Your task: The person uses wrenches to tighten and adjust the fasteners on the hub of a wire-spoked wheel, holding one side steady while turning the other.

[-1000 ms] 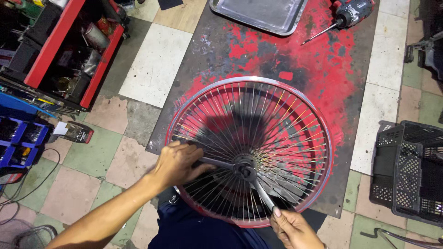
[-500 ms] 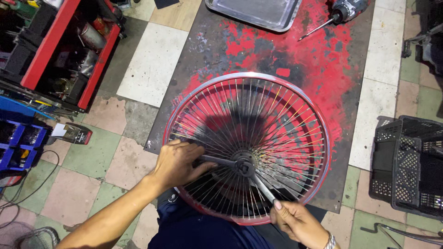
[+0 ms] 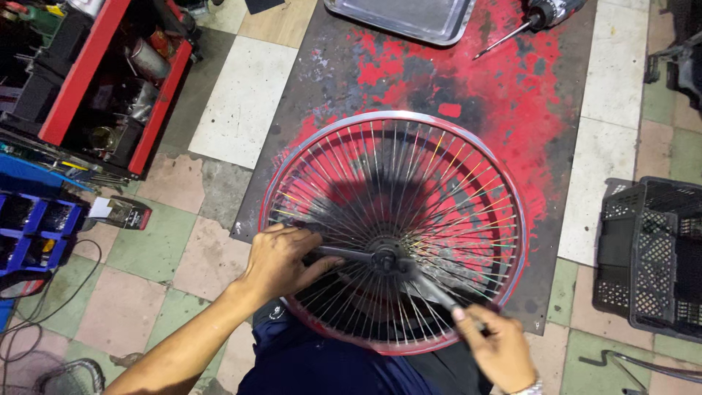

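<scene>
A spoked bicycle wheel [image 3: 395, 132] with a red and silver rim lies flat on a dark mat splashed with red paint [image 3: 504, 80]. My left hand [image 3: 281, 262] grips a metal wrench [image 3: 344, 253] that reaches from the left to the hub [image 3: 386, 260]. My right hand [image 3: 499, 350] holds a second wrench [image 3: 433, 289] that runs from the hub toward the lower right. Both tools meet at the hub over the spokes.
A red tool cart [image 3: 95, 73] with parts stands at the upper left, blue bins [image 3: 33, 230] below it. A metal tray [image 3: 409, 16] and a power drill [image 3: 537, 18] lie at the top. A black plastic crate [image 3: 651, 256] sits at the right.
The view has shifted slightly. My right hand has moved its wrench a little to the right and down; my left hand stays on its wrench.
</scene>
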